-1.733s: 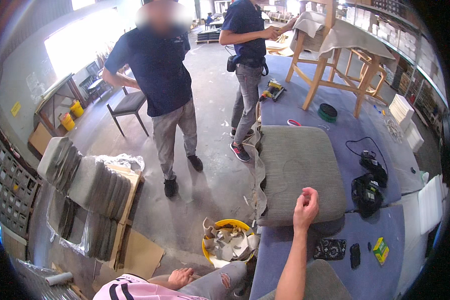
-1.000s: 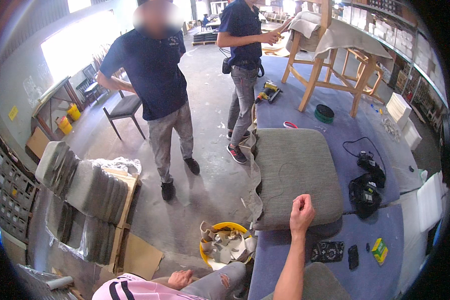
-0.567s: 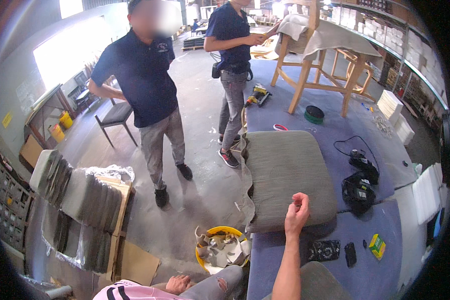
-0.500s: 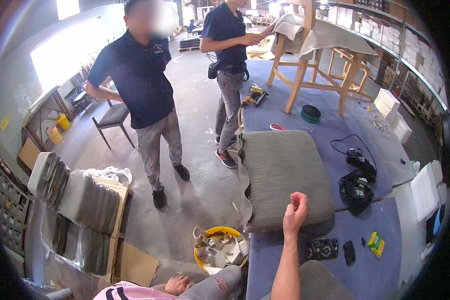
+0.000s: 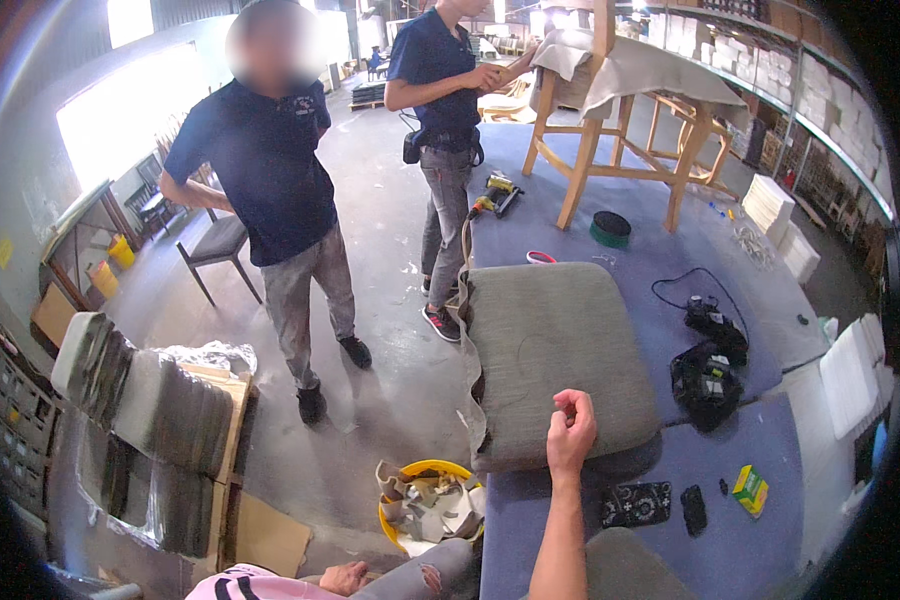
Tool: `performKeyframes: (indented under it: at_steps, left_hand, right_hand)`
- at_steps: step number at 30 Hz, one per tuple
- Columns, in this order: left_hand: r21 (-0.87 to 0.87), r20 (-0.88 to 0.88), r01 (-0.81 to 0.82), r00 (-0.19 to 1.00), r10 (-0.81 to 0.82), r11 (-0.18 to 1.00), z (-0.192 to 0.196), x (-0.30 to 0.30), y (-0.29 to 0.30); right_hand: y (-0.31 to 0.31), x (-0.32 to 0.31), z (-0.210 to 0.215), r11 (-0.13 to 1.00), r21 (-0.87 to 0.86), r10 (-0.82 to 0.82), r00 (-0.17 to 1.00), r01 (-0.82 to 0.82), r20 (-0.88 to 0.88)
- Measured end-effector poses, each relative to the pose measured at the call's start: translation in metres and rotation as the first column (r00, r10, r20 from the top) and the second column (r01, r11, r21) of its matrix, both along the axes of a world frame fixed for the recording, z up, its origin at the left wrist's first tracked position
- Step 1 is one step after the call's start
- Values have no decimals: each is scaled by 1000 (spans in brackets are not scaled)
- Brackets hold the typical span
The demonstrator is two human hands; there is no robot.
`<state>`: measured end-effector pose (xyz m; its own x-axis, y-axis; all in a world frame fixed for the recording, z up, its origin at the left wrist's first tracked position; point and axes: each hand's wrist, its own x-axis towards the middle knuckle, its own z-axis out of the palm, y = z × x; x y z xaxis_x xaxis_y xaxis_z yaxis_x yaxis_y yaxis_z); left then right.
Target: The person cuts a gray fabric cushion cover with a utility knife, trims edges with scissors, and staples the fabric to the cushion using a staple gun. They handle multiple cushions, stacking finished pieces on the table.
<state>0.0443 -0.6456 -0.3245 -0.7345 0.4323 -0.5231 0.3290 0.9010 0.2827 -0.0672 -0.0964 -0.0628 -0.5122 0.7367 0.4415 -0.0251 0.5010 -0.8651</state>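
My right hand (image 5: pixel 570 432) hangs over the near edge of a grey-green upholstered seat cushion (image 5: pixel 560 350). Its fingers are curled in, and nothing shows in them. Loose fabric (image 5: pixel 469 375) sticks out along the cushion's left side. Low on the left, my left hand (image 5: pixel 343 578) rests by my thigh, its fingers loosely closed with no held thing visible. Behind my right forearm, another piece of grey fabric or cushion (image 5: pixel 630 565) shows in part. The cushion lies on a blue-covered table (image 5: pixel 730 470).
A yellow tub of fabric scraps (image 5: pixel 432 505) stands left of the table. Stacked cushions (image 5: pixel 175 410) sit further left. A corded black device (image 5: pixel 708 380), a yellow-green box (image 5: pixel 750 490) and a nail gun (image 5: pixel 497 195) lie on the table, near a wooden chair frame (image 5: pixel 590 170). Two people stand beyond.
The view has shifted slightly. My right hand has moved a little left over the cushion, and its fingers have curled in more. My left hand stays low by my thigh.
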Motion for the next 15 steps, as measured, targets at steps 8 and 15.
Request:
performKeyframes:
  at_steps: [8,15]
  left_hand:
    - [75,-98,130,988,-123,989,-11,-1,-6]
    - [98,-52,103,994,-98,990,-18,0,-8]
  right_hand:
    - [2,0,4,999,-11,54,997,-53,52]
    - [2,0,2,998,44,31,996,-35,89]
